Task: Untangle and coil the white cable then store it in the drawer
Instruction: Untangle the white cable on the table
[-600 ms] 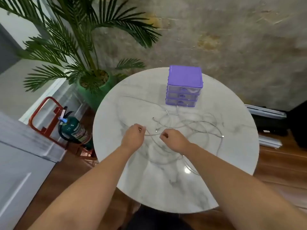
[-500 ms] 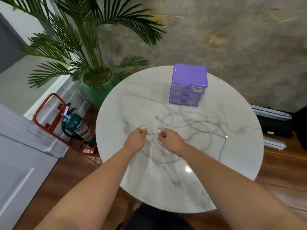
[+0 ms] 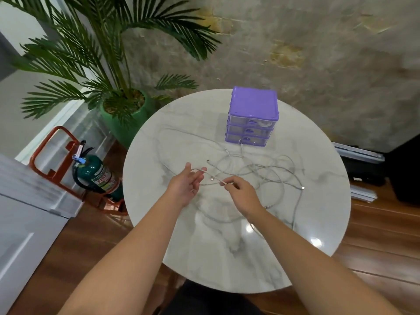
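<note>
Round marble table [image 3: 227, 258] seen from above, with both bare forearms reaching in from the near edge. White cable [image 3: 261, 171] sprawled in loose, overlapping loops across the middle of the table, spreading from the hands toward the right side; several plug ends visible, one lying out near the right rim, one running up to the foot of the drawers. Left hand [image 3: 185, 186] turned palm partly up over the tabletop, fingers loosely extended and slightly spread, a bend of cable lying across the fingertips by the thumb; whether truly pinched or only resting there, cannot tell. Right hand [image 3: 242, 193] just beside it, a little apart, fingers curled, thumb and forefinger pinching a strand of cable close to a plug end. Short run of cable stretched between the two hands. Drawers [image 3: 253, 117], a small purple unit with three translucent fronts, standing upright toward the far side of the table, well apart from the hands, all three fronts closed; something white dimly visible through the top one. Beyond the table on the left, a palm [image 3: 109, 53] in a green pot [image 3: 129, 123]. On the wooden floor at left, a green extinguisher [image 3: 97, 176] in a red stand [image 3: 52, 155]. Rough mottled wall [image 3: 318, 53] behind.
</note>
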Demonstrator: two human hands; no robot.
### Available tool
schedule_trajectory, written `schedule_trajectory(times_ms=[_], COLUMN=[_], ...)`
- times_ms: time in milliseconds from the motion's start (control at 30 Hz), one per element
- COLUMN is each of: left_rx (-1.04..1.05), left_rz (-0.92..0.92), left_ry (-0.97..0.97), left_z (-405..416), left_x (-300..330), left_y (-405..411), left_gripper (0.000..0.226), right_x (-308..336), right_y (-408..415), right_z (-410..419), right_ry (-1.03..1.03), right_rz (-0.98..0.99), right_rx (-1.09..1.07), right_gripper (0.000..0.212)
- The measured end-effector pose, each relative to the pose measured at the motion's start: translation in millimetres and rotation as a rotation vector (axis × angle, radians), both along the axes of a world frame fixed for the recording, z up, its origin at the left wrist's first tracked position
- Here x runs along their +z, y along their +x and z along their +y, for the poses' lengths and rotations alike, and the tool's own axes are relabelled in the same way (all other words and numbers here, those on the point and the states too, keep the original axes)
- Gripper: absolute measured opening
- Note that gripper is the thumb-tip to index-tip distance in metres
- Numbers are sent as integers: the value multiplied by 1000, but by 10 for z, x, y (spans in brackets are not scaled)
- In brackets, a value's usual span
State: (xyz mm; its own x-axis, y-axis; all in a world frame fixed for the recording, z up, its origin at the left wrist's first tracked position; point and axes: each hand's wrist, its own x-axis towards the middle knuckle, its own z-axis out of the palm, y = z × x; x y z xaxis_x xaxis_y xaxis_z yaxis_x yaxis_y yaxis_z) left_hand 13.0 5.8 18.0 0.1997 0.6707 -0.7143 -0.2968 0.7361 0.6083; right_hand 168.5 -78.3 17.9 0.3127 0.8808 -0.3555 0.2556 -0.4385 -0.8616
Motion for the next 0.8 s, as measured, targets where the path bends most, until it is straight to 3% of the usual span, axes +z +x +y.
schedule_trajectory(times_ms=[200,333,500,600,700,800], left_rx=[-18,-93,-155,-98,5,141], left_rz=[-10,140,246,138,-159,-369], left_ry=[0,139,371,246,-43,-201], left_z=[-46,-137,-230,-193,-82,37], left_x=[92,184,264,340,369,317], left_y=[117,252,416,441,437,411], left_gripper=[27,22,22,18,15,26], right_x=[-24,-13,264,439,573,654], right_y=[198,214,-4,38,187,402], right_z=[-182,-170,109,230,243,204], right_ry=[-34,-108,24,89,153,202], right_rz=[-33,-145,114,80,118,153], right_rx=[-151,-62,-70,-47,-82,-207], right_gripper=[16,12,14,20,17,16])
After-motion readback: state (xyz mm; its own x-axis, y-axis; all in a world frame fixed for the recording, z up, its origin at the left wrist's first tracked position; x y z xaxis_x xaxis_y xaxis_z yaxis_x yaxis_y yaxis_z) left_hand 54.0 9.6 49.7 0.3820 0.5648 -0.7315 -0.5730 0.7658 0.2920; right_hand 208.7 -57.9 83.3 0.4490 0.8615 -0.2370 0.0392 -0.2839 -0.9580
